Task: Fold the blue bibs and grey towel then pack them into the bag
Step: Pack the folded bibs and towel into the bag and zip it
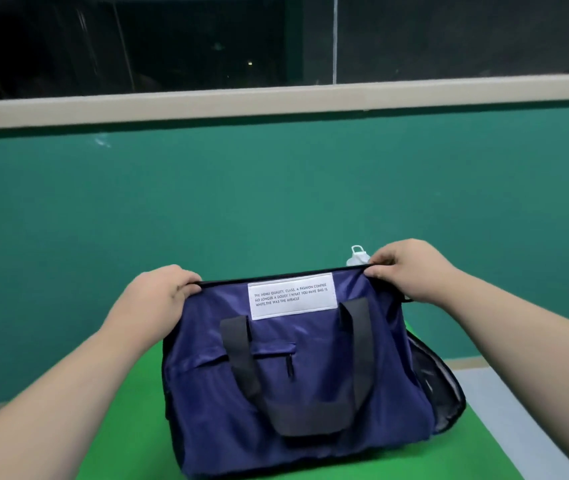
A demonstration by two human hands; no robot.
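Note:
A navy blue bag (311, 393) with a white text label and a dark strap handle stands upright on the green table top (137, 427). My left hand (158, 292) grips the left end of its top edge. My right hand (404, 268) pinches the right end of that edge. The top edge is pulled taut between both hands, and the inside of the bag is hidden. No blue bibs or grey towel show in view.
A white bottle top (357, 255) pokes up behind the bag near my right hand. A teal wall (276, 188) with a beige ledge rises behind the table. Grey floor (518, 410) lies to the right of the green top.

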